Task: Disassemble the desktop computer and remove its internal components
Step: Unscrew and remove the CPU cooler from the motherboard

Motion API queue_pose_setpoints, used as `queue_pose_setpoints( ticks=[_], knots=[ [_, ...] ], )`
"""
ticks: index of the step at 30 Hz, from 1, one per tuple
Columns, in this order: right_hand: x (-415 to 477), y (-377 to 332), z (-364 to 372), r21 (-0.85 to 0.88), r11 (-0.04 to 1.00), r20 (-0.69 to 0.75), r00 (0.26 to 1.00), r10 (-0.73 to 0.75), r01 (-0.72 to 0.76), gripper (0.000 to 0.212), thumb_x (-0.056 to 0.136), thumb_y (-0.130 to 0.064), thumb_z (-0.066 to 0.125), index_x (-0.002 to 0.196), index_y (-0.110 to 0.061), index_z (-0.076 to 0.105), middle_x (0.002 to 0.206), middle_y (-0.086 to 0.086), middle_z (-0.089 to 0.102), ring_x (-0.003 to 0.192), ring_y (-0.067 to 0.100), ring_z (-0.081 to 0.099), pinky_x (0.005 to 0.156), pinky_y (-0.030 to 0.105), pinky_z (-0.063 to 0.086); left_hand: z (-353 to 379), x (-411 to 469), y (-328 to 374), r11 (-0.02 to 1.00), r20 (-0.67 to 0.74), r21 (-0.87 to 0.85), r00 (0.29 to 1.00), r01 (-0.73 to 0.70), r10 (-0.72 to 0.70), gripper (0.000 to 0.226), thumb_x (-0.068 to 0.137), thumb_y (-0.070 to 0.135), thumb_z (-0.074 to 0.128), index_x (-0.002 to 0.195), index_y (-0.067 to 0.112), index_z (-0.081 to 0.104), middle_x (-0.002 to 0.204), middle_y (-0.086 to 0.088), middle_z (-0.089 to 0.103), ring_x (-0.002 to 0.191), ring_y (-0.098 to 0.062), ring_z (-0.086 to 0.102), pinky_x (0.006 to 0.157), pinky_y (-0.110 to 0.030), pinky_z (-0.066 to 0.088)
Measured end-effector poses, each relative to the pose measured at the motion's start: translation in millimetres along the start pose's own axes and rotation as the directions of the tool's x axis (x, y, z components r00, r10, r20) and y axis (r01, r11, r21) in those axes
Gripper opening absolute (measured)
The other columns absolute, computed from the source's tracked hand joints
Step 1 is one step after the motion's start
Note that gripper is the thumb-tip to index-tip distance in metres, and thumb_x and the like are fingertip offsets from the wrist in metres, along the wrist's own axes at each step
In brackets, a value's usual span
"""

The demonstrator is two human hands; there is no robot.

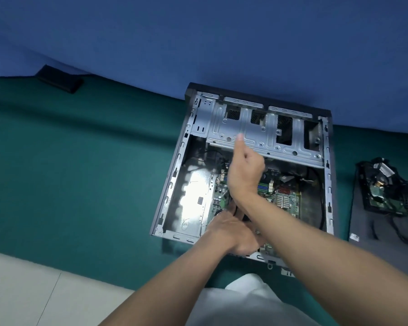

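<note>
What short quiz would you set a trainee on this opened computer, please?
1. True or false: the computer case lies open on the green cloth.
2. What lies right of the case? A removed parts, B a mug, C a keyboard.
3. Fill in: the hand with its thumb up is the person's ___ one.
Key: 1 true; 2 A; 3 right.

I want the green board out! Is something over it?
Yes. The metal cage spans the case above the board's far edge, and the right hand and left hand hang over its near part.
</note>
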State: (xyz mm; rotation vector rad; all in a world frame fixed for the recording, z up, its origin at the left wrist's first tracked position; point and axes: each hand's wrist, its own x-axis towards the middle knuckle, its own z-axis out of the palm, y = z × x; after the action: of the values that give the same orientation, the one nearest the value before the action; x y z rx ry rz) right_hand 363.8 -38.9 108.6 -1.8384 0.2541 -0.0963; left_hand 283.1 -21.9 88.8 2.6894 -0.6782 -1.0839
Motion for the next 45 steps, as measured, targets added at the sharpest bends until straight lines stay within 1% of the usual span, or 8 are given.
queue_pose_setpoints(
  ticks=[6, 11, 14, 17, 27, 31, 34, 45],
  knots=[
    [22, 22, -12, 0.341, 0.894, 0.237, 0.947, 0.216, -0.289, 0.062, 0.101, -0.037, 0.042, 0.041, -0.025, 0.035, 0.041, -0.007, 0.026, 0.039, 0.014, 0.019, 0.042, 0.025, 0.019, 2, 8, -2, 0.999, 0.07, -0.02, 0.997, 0.025, -0.023, 0.066, 0.095, 0.058, 0.003, 0.154, 0.032, 0.018, 0.161, -0.013, -0.005, 0.144, -0.033, -0.026, 0.118, -0.051, -0.011],
    [53, 18, -35, -0.004, 0.966, 0.804, 0.574, 0.158, -0.26, 0.058, 0.101, -0.037, 0.04, 0.048, -0.015, 0.041, 0.044, 0.003, 0.032, 0.044, 0.021, 0.029, 0.054, 0.032, 0.034, 3, 7, -1, 0.969, 0.127, -0.211, 0.986, 0.13, -0.105, 0.067, 0.093, 0.072, 0.01, 0.153, 0.041, 0.006, 0.152, -0.009, -0.034, 0.138, -0.024, -0.037, 0.114, -0.04, -0.014],
    [47, 15, -33, -0.166, 0.979, 0.658, 0.753, 0.019, 0.12, 0.047, 0.1, -0.043, 0.039, 0.064, -0.017, 0.053, 0.055, 0.001, 0.053, 0.05, 0.016, 0.056, 0.063, 0.033, 0.048, 4, 8, -2, 0.97, 0.114, -0.199, 0.987, 0.138, -0.117, 0.068, 0.092, 0.072, 0.009, 0.153, 0.041, 0.006, 0.152, -0.01, -0.033, 0.138, -0.024, -0.036, 0.116, -0.042, -0.013],
    [37, 19, -28, 0.119, 0.986, 0.415, 0.908, 0.056, -0.116, 0.042, 0.096, -0.038, 0.053, 0.061, -0.016, 0.047, 0.05, -0.003, 0.042, 0.041, 0.013, 0.038, 0.043, 0.029, 0.03, 6, 9, -2, 0.972, 0.099, -0.198, 0.989, 0.127, -0.109, 0.068, 0.092, 0.073, 0.008, 0.152, 0.041, 0.008, 0.152, -0.009, -0.032, 0.137, -0.022, -0.038, 0.114, -0.041, -0.016],
    [60, 30, -41, 0.225, 0.879, 0.817, 0.573, 0.065, -0.42, 0.062, 0.099, -0.04, 0.043, 0.042, -0.018, 0.038, 0.038, -0.002, 0.025, 0.036, 0.017, 0.019, 0.041, 0.024, 0.021, 5, 8, -1, 0.961, 0.107, -0.237, 0.987, 0.141, -0.119, 0.068, 0.092, 0.073, 0.012, 0.152, 0.042, 0.01, 0.152, -0.007, -0.035, 0.139, -0.02, -0.036, 0.117, -0.041, -0.009],
    [44, 7, -28, -0.141, 0.98, 0.877, 0.478, 0.057, 0.142, 0.06, 0.099, -0.05, 0.033, 0.056, -0.01, 0.046, 0.05, 0.003, 0.041, 0.043, 0.019, 0.04, 0.054, 0.025, 0.038, 5, 8, 1, 0.969, 0.106, -0.197, 0.986, 0.147, -0.128, 0.066, 0.093, 0.071, 0.011, 0.152, 0.042, 0.009, 0.153, -0.011, -0.031, 0.139, -0.023, -0.036, 0.113, -0.038, -0.018],
    [28, 0, -22, -0.399, 0.615, 0.792, 0.593, -0.142, 0.68, 0.057, 0.099, -0.056, 0.021, 0.065, -0.016, 0.043, 0.057, -0.005, 0.047, 0.05, 0.01, 0.046, 0.061, 0.03, 0.04, 5, 8, 0, 0.963, 0.098, -0.219, 0.986, 0.156, -0.137, 0.065, 0.092, 0.071, 0.011, 0.151, 0.045, 0.011, 0.155, -0.011, -0.028, 0.138, -0.022, -0.036, 0.115, -0.038, -0.014],
    [43, -38, -30, -0.462, 0.174, 0.858, 0.389, 0.336, 0.87, 0.029, 0.084, -0.014, 0.052, 0.056, -0.011, 0.046, 0.057, 0.003, 0.047, 0.05, 0.016, 0.045, 0.041, 0.023, 0.029, 3, 8, 1, 0.968, 0.098, -0.204, 0.987, 0.146, -0.128, 0.066, 0.093, 0.071, 0.01, 0.152, 0.042, 0.01, 0.155, -0.015, -0.027, 0.14, -0.024, -0.035, 0.114, -0.037, -0.016]
  ],
)
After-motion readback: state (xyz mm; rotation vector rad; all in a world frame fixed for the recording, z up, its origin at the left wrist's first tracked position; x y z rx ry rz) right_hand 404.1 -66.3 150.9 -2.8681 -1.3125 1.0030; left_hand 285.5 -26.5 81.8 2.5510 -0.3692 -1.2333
